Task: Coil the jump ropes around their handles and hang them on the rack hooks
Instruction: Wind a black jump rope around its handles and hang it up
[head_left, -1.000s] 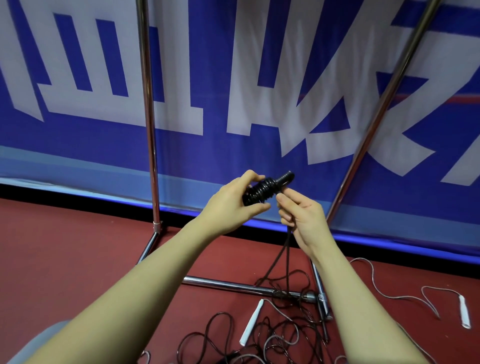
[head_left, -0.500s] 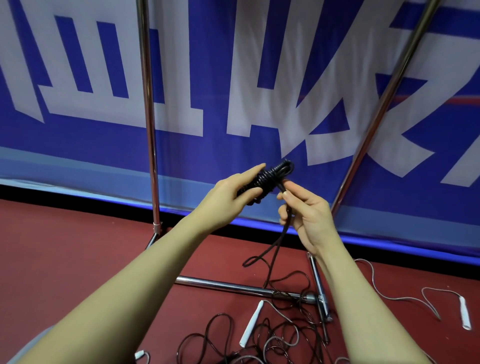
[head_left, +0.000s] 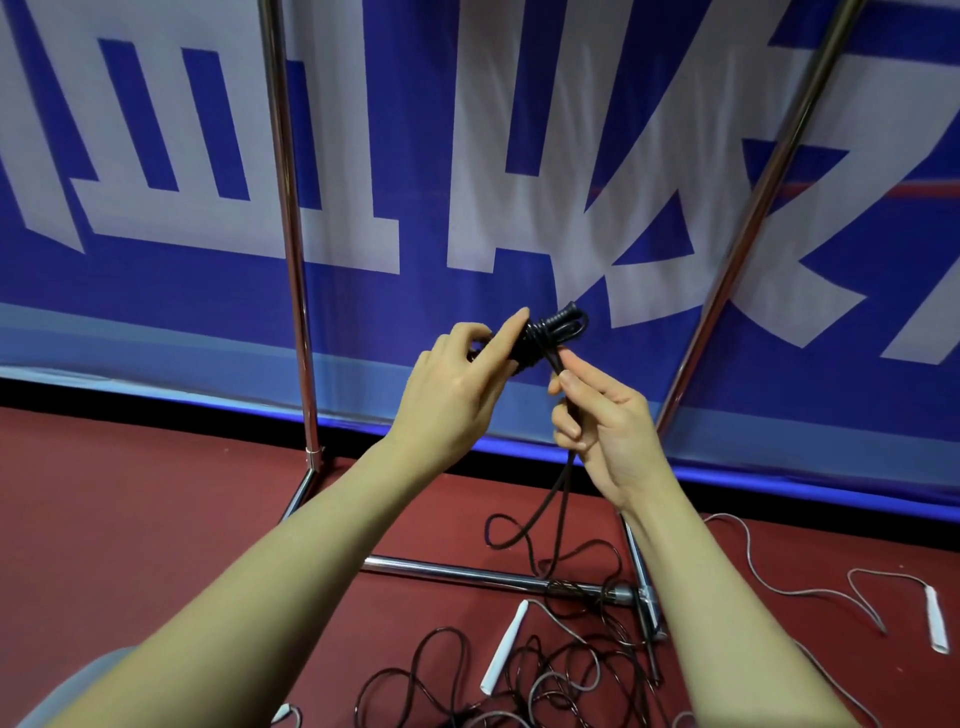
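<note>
My left hand (head_left: 457, 384) grips the black jump rope handles (head_left: 550, 330), which point up and to the right with black cord wound around them. My right hand (head_left: 602, 421), just below and right of the handles, pinches the black rope (head_left: 558, 499), which runs down from the coil to a loose tangle on the floor. A small loop of cord sticks out at the handles' tip. The chrome rack (head_left: 291, 260) stands behind my hands; its hooks are out of view.
On the red floor lie a tangle of black cord (head_left: 519, 675), a white handle (head_left: 504, 647) and a grey rope with a white handle (head_left: 935, 618) at the right. The rack's base bar (head_left: 467, 571) crosses the floor. A blue and white banner (head_left: 156, 322) hangs behind.
My right hand has carried the cord around the handles, adding a turn, and now sits lower right of them. The hanging rope has been drawn up, leaving less slack on the floor.
</note>
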